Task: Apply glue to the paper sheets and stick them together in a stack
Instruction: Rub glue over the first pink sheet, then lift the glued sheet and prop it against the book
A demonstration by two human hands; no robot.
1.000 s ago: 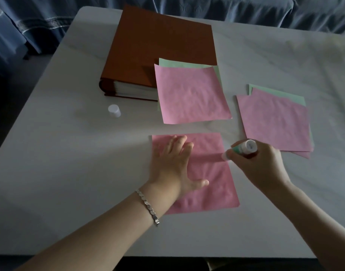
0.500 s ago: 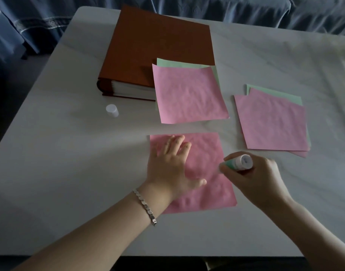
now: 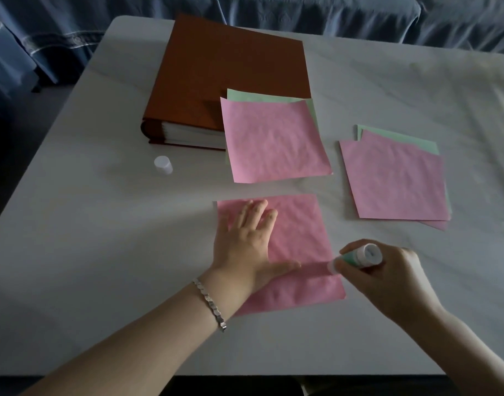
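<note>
A pink paper sheet (image 3: pixel 300 241) lies flat on the white table (image 3: pixel 102 252) in front of me. My left hand (image 3: pixel 246 244) presses flat on its left half, fingers straight. My right hand (image 3: pixel 385 274) grips a green and white glue stick (image 3: pixel 356 257), whose tip touches the sheet's right edge low down. Farther back, a pink sheet over a green one (image 3: pixel 273 138) leans partly on a book. At the right lies another pile (image 3: pixel 393 178) of pink and green sheets.
A thick brown book (image 3: pixel 225 72) lies at the back of the table. The glue stick's white cap (image 3: pixel 163 165) stands left of the sheets. Blue fabric (image 3: pixel 330 15) hangs beyond the far edge. The table's near edge runs just below my forearms.
My right hand has drawn the glue stick toward me along the sheet's right edge. My left hand has stayed pressed on the sheet.
</note>
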